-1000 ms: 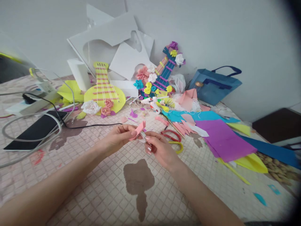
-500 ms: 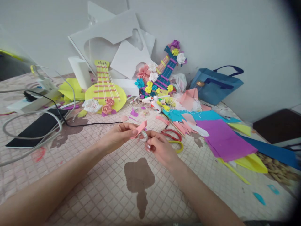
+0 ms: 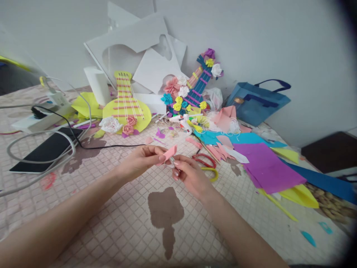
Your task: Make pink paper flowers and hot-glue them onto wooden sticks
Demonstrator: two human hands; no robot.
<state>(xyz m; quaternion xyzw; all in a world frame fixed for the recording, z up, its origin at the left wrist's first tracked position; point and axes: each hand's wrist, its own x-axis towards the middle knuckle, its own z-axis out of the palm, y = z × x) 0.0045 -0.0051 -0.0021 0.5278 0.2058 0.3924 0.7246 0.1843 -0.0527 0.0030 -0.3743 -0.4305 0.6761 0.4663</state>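
Note:
Both my hands meet above the middle of the table. My left hand (image 3: 152,156) pinches a folded strip of pink crepe paper (image 3: 169,152) between thumb and fingers. Just under the strip, a small whitish looped piece (image 3: 169,163) shows between the hands; its kind is not clear. The fingers of my right hand (image 3: 188,171) are closed on that piece, close to the paper's lower edge. Red-handled scissors (image 3: 205,160) and a yellow handle loop (image 3: 213,174) lie right behind my right hand. Pink paper strips (image 3: 220,152) are strewn beyond them.
A yellow paper guitar (image 3: 126,108) and a blue flower-decked one (image 3: 199,87) stand at the back. A white glue gun (image 3: 185,123) lies between them. Purple paper (image 3: 270,165) and a blue bag (image 3: 256,102) are at right; cables and a black tablet-like slab (image 3: 44,152) at left.
The pink strip and the left fingers have shifted slightly to the right. The whitish loop is turned and shows less between the hands. The whole view has moved a little.

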